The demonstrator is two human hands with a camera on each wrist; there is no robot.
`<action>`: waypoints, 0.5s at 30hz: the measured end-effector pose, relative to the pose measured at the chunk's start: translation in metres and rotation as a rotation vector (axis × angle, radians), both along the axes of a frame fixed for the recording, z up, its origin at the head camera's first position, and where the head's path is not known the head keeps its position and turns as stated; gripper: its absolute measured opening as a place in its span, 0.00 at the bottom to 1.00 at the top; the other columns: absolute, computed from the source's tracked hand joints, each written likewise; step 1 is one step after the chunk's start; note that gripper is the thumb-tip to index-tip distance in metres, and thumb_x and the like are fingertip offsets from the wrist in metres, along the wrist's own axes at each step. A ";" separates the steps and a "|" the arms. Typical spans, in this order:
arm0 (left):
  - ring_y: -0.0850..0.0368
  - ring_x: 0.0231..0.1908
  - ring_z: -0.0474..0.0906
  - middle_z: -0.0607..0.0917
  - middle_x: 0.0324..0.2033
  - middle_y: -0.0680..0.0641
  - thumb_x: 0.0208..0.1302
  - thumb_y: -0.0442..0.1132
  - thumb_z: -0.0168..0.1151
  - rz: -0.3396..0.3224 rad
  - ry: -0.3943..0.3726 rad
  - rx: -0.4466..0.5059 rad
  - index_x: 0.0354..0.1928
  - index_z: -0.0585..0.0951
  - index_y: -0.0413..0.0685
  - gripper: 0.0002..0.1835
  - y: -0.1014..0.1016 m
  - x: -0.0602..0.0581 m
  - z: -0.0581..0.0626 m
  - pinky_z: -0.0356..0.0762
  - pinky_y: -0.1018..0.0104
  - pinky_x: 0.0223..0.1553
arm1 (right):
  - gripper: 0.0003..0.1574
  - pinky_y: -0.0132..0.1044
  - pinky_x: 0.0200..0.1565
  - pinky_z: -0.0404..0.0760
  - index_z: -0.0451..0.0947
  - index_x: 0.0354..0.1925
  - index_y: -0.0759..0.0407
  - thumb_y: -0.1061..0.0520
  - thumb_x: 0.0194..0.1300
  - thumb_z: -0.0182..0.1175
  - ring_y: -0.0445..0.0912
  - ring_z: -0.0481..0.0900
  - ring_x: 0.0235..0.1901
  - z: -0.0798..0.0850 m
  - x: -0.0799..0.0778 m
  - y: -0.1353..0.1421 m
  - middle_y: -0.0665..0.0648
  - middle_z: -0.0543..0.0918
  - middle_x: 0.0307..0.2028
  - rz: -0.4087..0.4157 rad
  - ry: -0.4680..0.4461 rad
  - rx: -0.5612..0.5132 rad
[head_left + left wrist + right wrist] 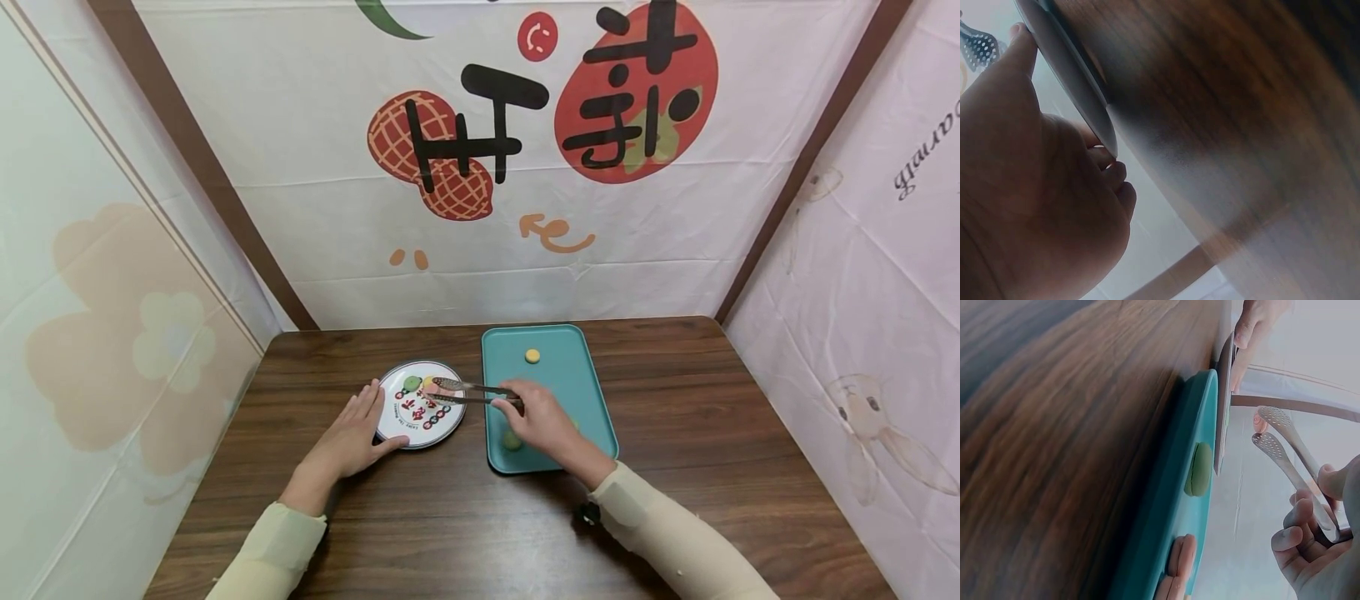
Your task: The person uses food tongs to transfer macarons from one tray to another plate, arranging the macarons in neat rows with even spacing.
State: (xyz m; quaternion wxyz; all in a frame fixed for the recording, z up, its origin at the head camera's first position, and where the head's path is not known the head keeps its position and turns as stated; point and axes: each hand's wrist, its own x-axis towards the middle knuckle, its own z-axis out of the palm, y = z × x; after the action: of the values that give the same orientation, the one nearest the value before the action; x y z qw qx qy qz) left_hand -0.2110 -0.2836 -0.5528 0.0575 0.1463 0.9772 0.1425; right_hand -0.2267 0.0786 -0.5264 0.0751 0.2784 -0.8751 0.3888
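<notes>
My left hand (pixel 352 433) holds the left rim of a round white plate (pixel 450 423) with printed characters, thumb and fingers spread along its edge. A green macaron (pixel 412 383) and a yellow macaron (pixel 430 382) lie at the plate's far side. Metal tongs (pixel 474 387) are gripped in my right hand (pixel 536 417), their perforated ends over the plate. Between those ends is a pink macaron (pixel 1260 422), seen in the right wrist view. Beneath my right hand and forearm is a teal tray (pixel 577 358), partly hidden by them.
On the tray, a yellow macaron (pixel 532 356) lies near the far end and a green macaron (pixel 512 440) near the front. Pink macarons (pixel 1180 556) show there in the right wrist view. The wooden table (pixel 450 533) meets printed fabric walls (pixel 337 258) at its back and sides.
</notes>
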 end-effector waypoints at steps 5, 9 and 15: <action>0.33 0.84 0.43 0.46 0.84 0.30 0.73 0.73 0.59 0.001 -0.005 0.003 0.83 0.49 0.28 0.62 0.001 0.001 0.000 0.43 0.40 0.84 | 0.24 0.35 0.30 0.78 0.83 0.61 0.69 0.51 0.81 0.63 0.39 0.74 0.28 0.001 0.000 -0.004 0.54 0.84 0.37 0.019 -0.002 0.001; 0.32 0.84 0.43 0.46 0.84 0.29 0.73 0.71 0.59 0.000 -0.002 0.009 0.83 0.49 0.27 0.61 0.002 0.001 0.001 0.44 0.39 0.84 | 0.24 0.34 0.29 0.79 0.82 0.62 0.69 0.51 0.81 0.63 0.38 0.74 0.28 0.001 -0.001 -0.007 0.53 0.84 0.37 0.014 -0.008 0.000; 0.32 0.84 0.44 0.47 0.84 0.29 0.74 0.71 0.59 0.000 0.018 0.006 0.83 0.50 0.26 0.60 0.003 0.003 0.001 0.45 0.39 0.84 | 0.24 0.34 0.27 0.77 0.83 0.61 0.68 0.51 0.81 0.64 0.38 0.73 0.26 -0.001 -0.003 -0.010 0.51 0.82 0.34 0.026 -0.016 0.001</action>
State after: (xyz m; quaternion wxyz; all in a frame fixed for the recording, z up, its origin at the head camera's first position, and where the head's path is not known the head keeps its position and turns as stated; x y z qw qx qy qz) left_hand -0.2084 -0.2806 -0.5516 0.0485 0.1477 0.9773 0.1440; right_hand -0.2296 0.0686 -0.5275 0.0630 0.2868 -0.8721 0.3916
